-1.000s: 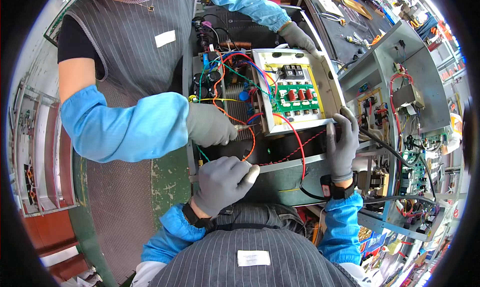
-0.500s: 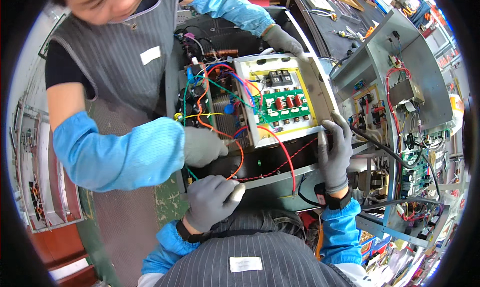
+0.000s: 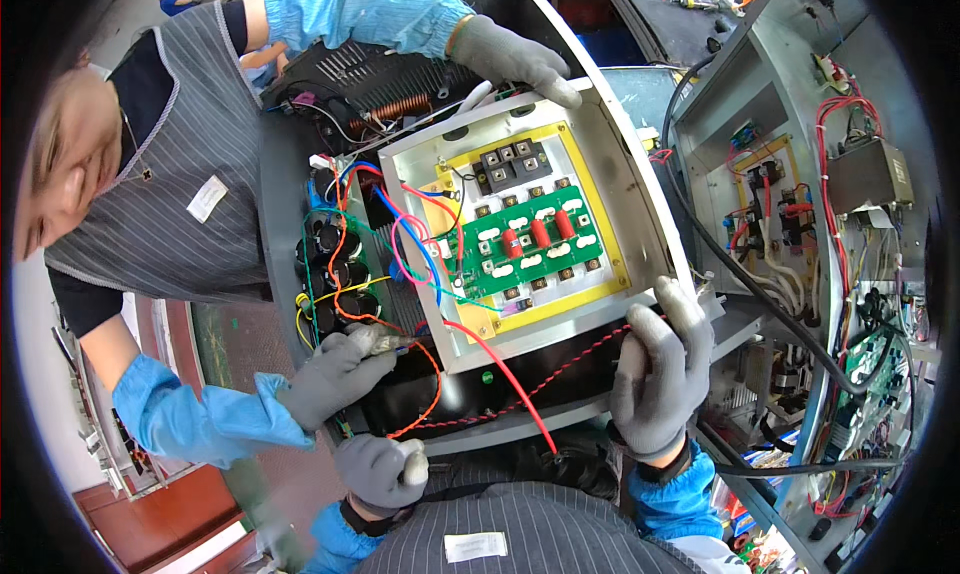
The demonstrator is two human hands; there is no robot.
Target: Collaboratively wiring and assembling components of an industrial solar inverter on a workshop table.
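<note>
Here's the green board (image 3: pixel 527 242), already seated in the metal tray (image 3: pixel 630 189), three red parts across it; the tray sits aslant over the grey cabinet (image 3: pixel 285 234). Left undone: the red lead (image 3: pixel 505 369), its end dangling loose. Right hand (image 3: pixel 660 374) straight-fingered at the tray corner, clamping nothing; left hand (image 3: pixel 380 471) curled, grip impossible to tell; a co-worker's hand (image 3: pixel 340 374) among the wires.
</note>
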